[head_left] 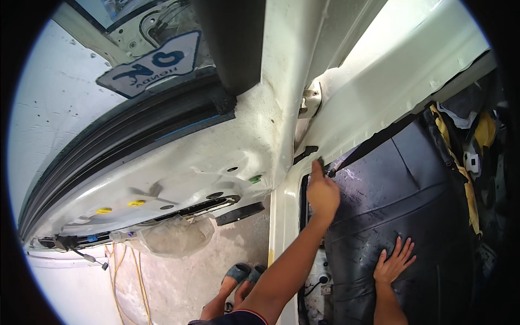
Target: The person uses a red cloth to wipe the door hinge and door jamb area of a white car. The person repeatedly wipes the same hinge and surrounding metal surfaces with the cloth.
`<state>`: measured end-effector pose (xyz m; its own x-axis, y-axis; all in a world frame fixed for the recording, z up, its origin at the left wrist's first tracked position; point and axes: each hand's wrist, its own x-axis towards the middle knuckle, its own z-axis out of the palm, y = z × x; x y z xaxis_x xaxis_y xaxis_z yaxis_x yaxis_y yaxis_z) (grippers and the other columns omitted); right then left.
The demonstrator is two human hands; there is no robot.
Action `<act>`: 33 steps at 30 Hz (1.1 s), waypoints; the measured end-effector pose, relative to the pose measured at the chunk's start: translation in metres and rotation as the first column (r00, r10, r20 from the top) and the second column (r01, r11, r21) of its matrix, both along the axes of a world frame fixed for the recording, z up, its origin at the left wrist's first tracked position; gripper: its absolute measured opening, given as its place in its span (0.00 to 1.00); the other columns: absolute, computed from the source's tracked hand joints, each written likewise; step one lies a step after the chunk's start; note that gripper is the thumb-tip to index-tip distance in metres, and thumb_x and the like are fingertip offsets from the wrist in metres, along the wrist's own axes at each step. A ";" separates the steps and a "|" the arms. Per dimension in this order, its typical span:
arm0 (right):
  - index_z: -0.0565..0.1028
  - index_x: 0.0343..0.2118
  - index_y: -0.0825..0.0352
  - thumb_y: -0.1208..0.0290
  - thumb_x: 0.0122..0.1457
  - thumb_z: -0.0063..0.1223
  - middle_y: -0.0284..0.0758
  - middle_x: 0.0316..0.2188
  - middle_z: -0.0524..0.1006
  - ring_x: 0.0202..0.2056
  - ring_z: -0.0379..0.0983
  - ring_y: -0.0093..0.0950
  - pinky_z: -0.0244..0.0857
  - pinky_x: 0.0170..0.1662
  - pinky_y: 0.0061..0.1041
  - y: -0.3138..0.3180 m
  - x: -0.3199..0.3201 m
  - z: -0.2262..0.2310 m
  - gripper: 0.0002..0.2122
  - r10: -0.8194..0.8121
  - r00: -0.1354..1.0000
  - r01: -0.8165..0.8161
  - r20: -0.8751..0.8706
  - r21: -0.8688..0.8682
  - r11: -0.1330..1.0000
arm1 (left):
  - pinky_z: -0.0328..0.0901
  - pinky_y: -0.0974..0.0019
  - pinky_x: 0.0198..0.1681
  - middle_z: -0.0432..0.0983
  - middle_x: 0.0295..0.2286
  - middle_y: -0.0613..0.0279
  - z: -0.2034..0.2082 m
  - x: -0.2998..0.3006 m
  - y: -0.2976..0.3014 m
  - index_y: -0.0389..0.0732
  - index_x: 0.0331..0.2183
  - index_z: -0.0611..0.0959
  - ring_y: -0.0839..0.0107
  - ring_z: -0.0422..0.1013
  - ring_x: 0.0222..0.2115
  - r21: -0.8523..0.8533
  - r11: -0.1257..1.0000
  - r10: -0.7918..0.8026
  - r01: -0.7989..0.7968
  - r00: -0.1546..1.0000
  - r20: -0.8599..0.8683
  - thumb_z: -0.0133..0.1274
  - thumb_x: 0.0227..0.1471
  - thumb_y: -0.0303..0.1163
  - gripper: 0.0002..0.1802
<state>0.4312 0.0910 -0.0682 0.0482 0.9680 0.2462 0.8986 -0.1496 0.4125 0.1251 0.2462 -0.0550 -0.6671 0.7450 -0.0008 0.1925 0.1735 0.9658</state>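
Note:
My left hand (323, 196) is closed in a fist beside the white door sill, near the base of the door pillar. A small dark piece sticks out at its top, but the fingers hide what it is. Under my right hand (394, 261) lies a black vinyl floor covering (379, 211) with creases and wet-looking specks. That hand rests flat with its fingers spread and holds nothing. Close to my left fist, a dark slot (306, 155) shows in the white door frame (287, 200).
The stripped white car door (216, 162) stands open at the left, with yellow clips (136, 203) and a plastic sheet (179, 236) along its edge. An orange cord (138, 281) lies on the concrete floor. Yellow-wrapped wiring (468, 189) runs at the right. My sandals (236, 272) show below.

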 end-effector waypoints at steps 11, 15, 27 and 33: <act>0.58 0.69 0.58 0.49 0.67 0.33 0.40 0.74 0.48 0.74 0.38 0.42 0.28 0.72 0.57 0.000 0.001 -0.001 0.30 0.006 1.000 -0.006 0.009 0.006 1.000 | 0.71 0.56 0.52 0.77 0.50 0.45 -0.017 -0.003 -0.014 0.38 0.57 0.77 0.48 0.75 0.49 0.250 0.968 0.026 0.008 0.990 -0.135 0.55 0.59 0.27 0.23; 0.59 0.69 0.58 0.50 0.66 0.35 0.41 0.73 0.48 0.74 0.38 0.43 0.29 0.71 0.58 0.001 0.000 0.000 0.30 0.022 1.000 -0.022 0.004 0.015 1.000 | 0.69 0.58 0.54 0.77 0.49 0.44 -0.014 -0.003 -0.009 0.34 0.55 0.79 0.50 0.75 0.49 0.234 0.972 0.063 -0.035 0.992 -0.111 0.52 0.62 0.27 0.20; 0.58 0.69 0.59 0.50 0.66 0.34 0.39 0.73 0.48 0.74 0.38 0.41 0.28 0.72 0.56 0.000 -0.002 0.002 0.30 -0.039 0.999 0.038 -0.022 -0.020 0.999 | 0.65 0.55 0.56 0.75 0.49 0.43 -0.011 0.008 -0.007 0.33 0.55 0.77 0.47 0.72 0.50 0.117 0.988 0.114 -0.099 0.986 -0.125 0.49 0.64 0.28 0.19; 0.58 0.69 0.59 0.50 0.66 0.35 0.41 0.73 0.48 0.74 0.38 0.43 0.28 0.71 0.57 0.000 -0.002 0.002 0.30 0.010 1.000 -0.010 -0.019 0.004 1.000 | 0.62 0.50 0.52 0.76 0.43 0.50 -0.013 0.008 -0.002 0.37 0.55 0.77 0.50 0.72 0.46 0.297 0.951 0.138 -0.083 0.976 -0.168 0.53 0.62 0.35 0.22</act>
<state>0.4289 0.0912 -0.0659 0.0429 0.9675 0.2491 0.9076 -0.1419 0.3952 0.1331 0.2447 -0.0677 -0.7131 0.6170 0.3328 0.3677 -0.0749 0.9269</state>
